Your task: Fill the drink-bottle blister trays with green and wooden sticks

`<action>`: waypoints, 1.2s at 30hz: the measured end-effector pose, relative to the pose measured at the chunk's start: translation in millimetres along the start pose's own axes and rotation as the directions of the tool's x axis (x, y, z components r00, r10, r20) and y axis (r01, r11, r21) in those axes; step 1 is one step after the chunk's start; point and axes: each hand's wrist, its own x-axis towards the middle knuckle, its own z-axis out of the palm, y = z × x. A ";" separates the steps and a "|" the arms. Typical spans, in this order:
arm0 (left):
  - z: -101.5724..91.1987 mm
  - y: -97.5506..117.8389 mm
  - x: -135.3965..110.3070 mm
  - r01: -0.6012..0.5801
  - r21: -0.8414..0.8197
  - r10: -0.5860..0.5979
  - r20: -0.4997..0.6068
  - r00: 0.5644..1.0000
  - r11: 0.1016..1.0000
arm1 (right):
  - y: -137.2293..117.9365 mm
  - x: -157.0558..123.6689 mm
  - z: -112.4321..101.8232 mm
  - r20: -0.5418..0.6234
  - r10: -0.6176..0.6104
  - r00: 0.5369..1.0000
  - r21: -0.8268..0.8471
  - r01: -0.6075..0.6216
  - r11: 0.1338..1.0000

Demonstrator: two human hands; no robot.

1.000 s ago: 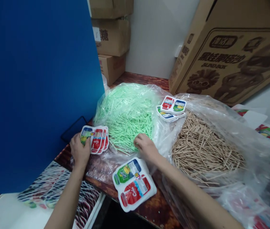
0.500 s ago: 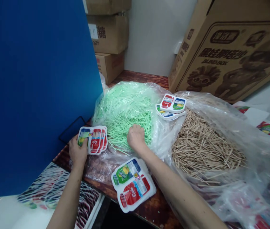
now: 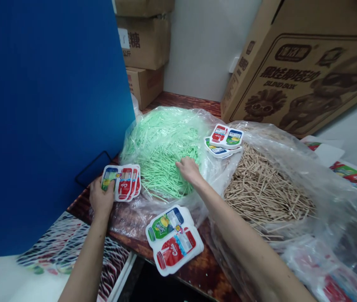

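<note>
My left hand [image 3: 102, 196] grips the left end of a small fanned stack of jar-shaped packets [image 3: 125, 183] printed with a red cola and a green lemon design. Over the heap of thin green sticks [image 3: 166, 167] in a clear plastic bag, my right hand [image 3: 188, 170] is closed, thumb and fingers pinched together. Whatever is between those fingertips is too small to make out. Below it, at the table's front edge, lies a thicker pile of the same packets [image 3: 174, 241]. Another few packets [image 3: 224, 140] rest on the plastic between the two bags.
To the right, an open clear bag holds thin tan sticks [image 3: 266, 188]. A tall blue panel [image 3: 49, 126] stands at the left. Cardboard boxes [image 3: 147, 42] are stacked behind, and a large printed carton [image 3: 295, 75] leans at the back right. Plastic-wrapped packets [image 3: 332, 268] lie at lower right.
My right hand has shifted slightly right and up across the green sticks, its fingertips now showing pinched. The left hand keeps its hold on the packets. The view has moved a little.
</note>
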 end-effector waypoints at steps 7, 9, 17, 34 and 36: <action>0.1 1.3 -0.6 -0.020 0.005 0.020 0.007 1.000 1.000 | 13.5 9.7 -14.9 0.058 0.031 0.998 0.369 -0.050 0.928; -1.1 2.0 -0.1 -0.021 -0.006 0.021 0.010 1.000 1.000 | 15.1 5.9 -14.3 0.082 0.018 0.996 0.485 -0.056 0.872; -22.2 38.1 1.6 -0.119 0.053 0.122 -0.060 0.991 0.991 | 23.5 -2.4 -21.1 0.247 0.019 0.969 0.774 -0.209 0.598; 38.3 157.7 -57.8 0.212 -0.658 0.221 0.511 0.831 0.722 | 35.6 -12.5 -21.6 0.435 0.005 0.901 0.746 -0.363 0.559; 41.2 157.0 -58.0 0.216 -0.659 0.227 0.518 0.825 0.720 | 38.3 -9.6 -22.4 0.406 0.016 0.914 0.739 -0.338 0.582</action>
